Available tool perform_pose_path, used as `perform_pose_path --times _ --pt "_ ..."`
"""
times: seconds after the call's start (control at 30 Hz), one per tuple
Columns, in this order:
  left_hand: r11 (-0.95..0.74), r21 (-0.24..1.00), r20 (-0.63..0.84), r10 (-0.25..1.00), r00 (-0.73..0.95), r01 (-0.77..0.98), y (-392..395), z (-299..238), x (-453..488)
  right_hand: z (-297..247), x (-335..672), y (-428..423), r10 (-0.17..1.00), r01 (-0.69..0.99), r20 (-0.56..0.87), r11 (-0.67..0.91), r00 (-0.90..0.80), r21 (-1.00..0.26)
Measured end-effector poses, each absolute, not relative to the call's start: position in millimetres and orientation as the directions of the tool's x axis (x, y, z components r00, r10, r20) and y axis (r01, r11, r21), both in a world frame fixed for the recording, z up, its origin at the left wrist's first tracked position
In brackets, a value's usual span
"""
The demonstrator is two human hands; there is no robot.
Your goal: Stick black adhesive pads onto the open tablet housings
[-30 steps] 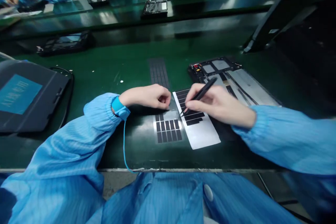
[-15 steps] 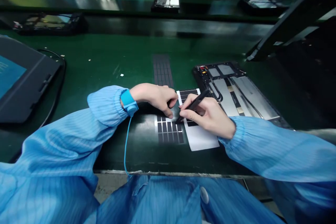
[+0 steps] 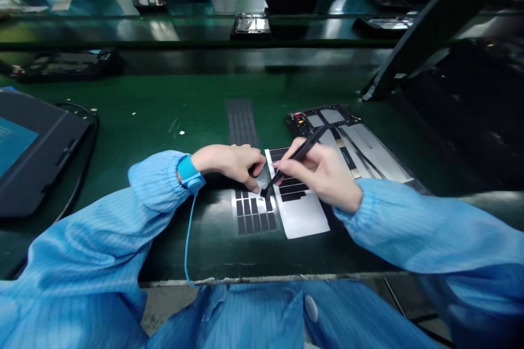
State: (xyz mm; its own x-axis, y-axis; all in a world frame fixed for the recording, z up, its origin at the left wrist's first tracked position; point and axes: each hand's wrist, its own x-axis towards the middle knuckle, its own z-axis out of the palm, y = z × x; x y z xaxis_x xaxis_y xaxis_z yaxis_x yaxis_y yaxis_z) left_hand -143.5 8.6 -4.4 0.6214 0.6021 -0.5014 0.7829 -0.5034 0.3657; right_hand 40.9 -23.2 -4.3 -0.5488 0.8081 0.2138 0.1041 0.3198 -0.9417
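Left hand (image 3: 229,164) curls low, right hand (image 3: 321,174) pinches.

Long green workbench (image 3: 164,95), another beyond, grey floor (image 3: 166,305) below.

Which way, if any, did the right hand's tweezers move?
Yes, left: the tip of the black tweezers in the right hand moved off the white backing sheet to above the black strip grid.

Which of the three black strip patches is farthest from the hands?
The long narrow patch on the green mat, beyond left hand and right hand; the other two lie nearer.
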Motion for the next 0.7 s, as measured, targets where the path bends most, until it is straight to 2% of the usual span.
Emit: perform_pose_path --times 0.13,0.2,0.27,0.33,0.4,0.43,0.53,0.7 --pt "-0.519 0.435 -0.436 0.593 0.677 0.735 10 -5 -149 23 79 0 0.883 0.182 0.285 0.371 -0.374 -0.911" --pt "-0.458 0.495 -0.363 0.663 0.655 0.738 9 -5 -145 23 102 14 0.899 0.212 0.237 0.329 -0.370 -0.920" --pt "-0.391 0.542 -0.181 0.810 0.558 0.743 4 -6 -133 13 118 25 0.902 0.232 0.117 0.230 -0.417 -0.945" --pt "-0.426 0.571 0.085 0.881 0.466 0.702 -4 -8 -115 0 123 33 0.882 0.247 -0.015 0.116 -0.471 -0.962" --pt "-0.551 0.556 0.285 0.829 0.481 0.622 -14 -13 -97 -10 118 38 0.855 0.261 -0.101 0.041 -0.509 -0.964" --pt "-0.611 0.539 0.333 0.787 0.520 0.580 -18 -18 -90 -14 113 41 0.847 0.274 -0.123 0.028 -0.518 -0.961" --pt "-0.706 0.488 0.348 0.697 0.627 0.514 -26 -32 -79 -20 101 46 0.840 0.322 -0.116 0.073 -0.530 -0.944" --pt "-0.708 0.454 0.317 0.696 0.645 0.541 -27 -45 -82 -23 97 50 0.862 0.324 -0.018 0.170 -0.507 -0.931"
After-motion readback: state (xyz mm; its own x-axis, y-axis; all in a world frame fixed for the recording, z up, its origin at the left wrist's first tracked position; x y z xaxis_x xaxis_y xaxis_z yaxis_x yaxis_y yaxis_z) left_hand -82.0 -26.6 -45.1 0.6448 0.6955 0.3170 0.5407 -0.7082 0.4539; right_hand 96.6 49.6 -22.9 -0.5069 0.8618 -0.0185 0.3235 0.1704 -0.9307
